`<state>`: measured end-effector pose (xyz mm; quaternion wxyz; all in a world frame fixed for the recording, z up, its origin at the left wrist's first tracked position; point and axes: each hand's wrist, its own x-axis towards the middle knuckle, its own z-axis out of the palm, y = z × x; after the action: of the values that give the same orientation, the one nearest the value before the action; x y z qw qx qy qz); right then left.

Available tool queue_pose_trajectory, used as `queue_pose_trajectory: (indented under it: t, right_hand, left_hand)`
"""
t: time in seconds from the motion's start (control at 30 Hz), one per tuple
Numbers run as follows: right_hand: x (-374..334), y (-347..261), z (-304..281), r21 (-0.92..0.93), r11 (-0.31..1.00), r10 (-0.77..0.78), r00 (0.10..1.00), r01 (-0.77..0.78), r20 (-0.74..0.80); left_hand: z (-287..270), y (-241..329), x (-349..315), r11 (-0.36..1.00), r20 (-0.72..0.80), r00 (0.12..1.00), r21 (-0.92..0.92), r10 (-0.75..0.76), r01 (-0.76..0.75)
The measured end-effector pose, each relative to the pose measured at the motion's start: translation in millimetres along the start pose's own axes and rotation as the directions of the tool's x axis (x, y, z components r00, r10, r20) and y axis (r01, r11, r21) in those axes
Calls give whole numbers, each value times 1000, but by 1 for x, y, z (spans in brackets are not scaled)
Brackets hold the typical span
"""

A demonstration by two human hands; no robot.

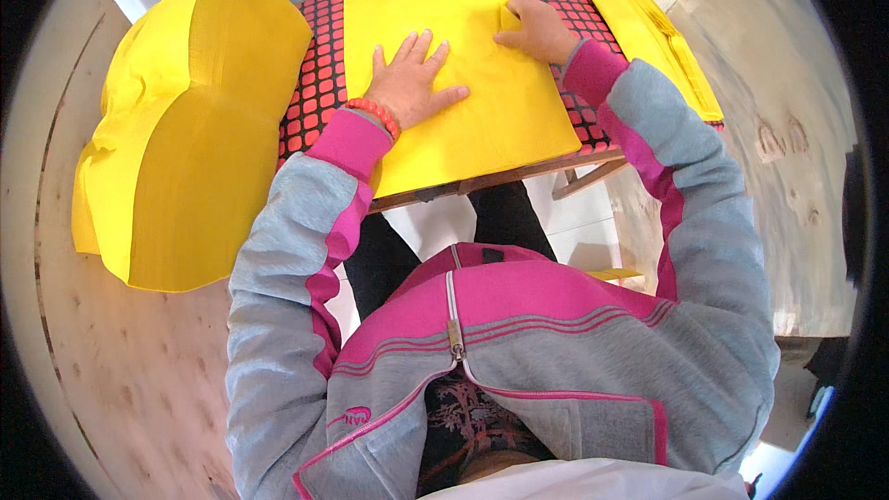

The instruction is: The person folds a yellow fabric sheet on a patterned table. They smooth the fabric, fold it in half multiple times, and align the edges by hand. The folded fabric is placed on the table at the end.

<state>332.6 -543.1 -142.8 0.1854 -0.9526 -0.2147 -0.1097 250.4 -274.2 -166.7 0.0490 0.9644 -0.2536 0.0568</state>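
Observation:
A yellow cloth (482, 120) lies spread on a small table with a red-and-black grid cover (319, 65). My left hand (412, 83) rests flat on the cloth with fingers spread; a red bead bracelet sits at its wrist. My right hand (535, 30) pinches a folded-over flap of the same cloth near its far right part. Both arms wear grey and pink sleeves.
A tall stack of yellow cloths (190, 120) stands at the left on a wooden surface (139, 361). A lower pile of folded yellow cloths (653, 37) lies at the right. A wooden board (787, 176) runs along the right side.

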Motion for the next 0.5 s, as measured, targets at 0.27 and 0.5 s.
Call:
queue_pose_trajectory:
  t: [0.27, 0.5]
  right_hand:
    - [12, 16, -9, 649, 539, 313, 843, -537, 437]
    - [42, 24, 5, 704, 480, 313, 852, -523, 420]
  left_hand:
    - [-17, 2, 6, 1000, 147, 989, -15, 13, -10]
    - [-41, 11, 9, 997, 253, 967, 45, 42, -55]
